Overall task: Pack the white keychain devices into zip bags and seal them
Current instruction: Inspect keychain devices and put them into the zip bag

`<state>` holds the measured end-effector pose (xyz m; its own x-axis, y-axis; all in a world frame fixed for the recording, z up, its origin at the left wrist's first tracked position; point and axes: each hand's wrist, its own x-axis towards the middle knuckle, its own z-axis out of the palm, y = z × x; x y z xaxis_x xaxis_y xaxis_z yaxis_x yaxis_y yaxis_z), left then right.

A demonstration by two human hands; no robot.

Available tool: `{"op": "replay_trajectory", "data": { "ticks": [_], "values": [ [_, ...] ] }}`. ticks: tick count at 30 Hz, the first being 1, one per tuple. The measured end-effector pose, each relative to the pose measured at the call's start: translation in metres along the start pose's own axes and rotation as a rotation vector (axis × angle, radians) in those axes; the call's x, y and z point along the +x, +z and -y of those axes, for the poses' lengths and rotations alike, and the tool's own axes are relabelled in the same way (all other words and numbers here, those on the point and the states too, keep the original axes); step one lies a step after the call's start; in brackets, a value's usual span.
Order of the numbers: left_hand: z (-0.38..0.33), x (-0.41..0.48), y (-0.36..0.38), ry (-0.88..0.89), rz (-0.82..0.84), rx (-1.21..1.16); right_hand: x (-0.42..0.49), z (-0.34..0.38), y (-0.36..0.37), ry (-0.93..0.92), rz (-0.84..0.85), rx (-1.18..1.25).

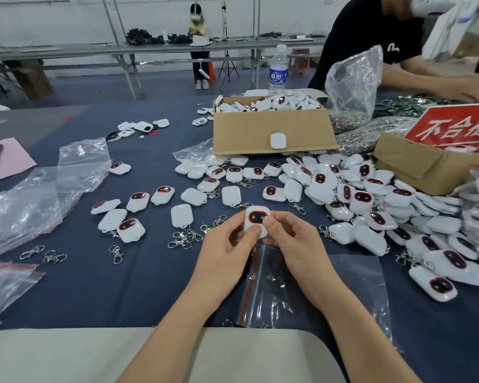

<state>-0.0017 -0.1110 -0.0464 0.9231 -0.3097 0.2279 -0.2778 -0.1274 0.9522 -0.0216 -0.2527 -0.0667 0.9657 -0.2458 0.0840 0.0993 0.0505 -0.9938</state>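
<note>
White keychain device (256, 217), screen up, held just above the surface (122, 288): left grip (227, 252) and right grip (291, 244) both pinch its lower half, thumbs on top. Zip bag (274, 294) lies flat beneath the wrists.

The blue-covered table (122, 286) I monitored remotely held scattered white keychain devices (329, 189), loose metal clasps (181, 240), clear zip bags (271, 294), cardboard boxes (246, 131) and a water bottle (278, 73).

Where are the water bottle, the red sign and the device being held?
water bottle (278, 74), head view, on its blue label.
red sign (448, 113), head view, on its red face.
held device (257, 217), head view, on its dark screen.
</note>
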Motion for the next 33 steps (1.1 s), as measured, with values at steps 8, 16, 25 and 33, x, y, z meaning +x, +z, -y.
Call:
{"op": "replay_trajectory", "data": {
  "ticks": [8, 16, 25, 33],
  "values": [
    [0.002, 0.001, 0.003, -0.012, -0.024, -0.035, 0.000, 0.001, -0.001, 0.004, 0.003, 0.003],
    [0.011, 0.000, 0.003, 0.000, -0.117, -0.054, -0.005, 0.007, -0.001, -0.014, 0.149, 0.089],
    [0.009, 0.002, 0.000, -0.027, -0.114, -0.078, -0.004, 0.009, -0.001, -0.077, 0.036, -0.002],
    [-0.003, 0.013, -0.065, -0.369, 0.360, 0.160, -0.003, 0.007, 0.002, -0.151, -0.022, -0.184]
  ]
}}
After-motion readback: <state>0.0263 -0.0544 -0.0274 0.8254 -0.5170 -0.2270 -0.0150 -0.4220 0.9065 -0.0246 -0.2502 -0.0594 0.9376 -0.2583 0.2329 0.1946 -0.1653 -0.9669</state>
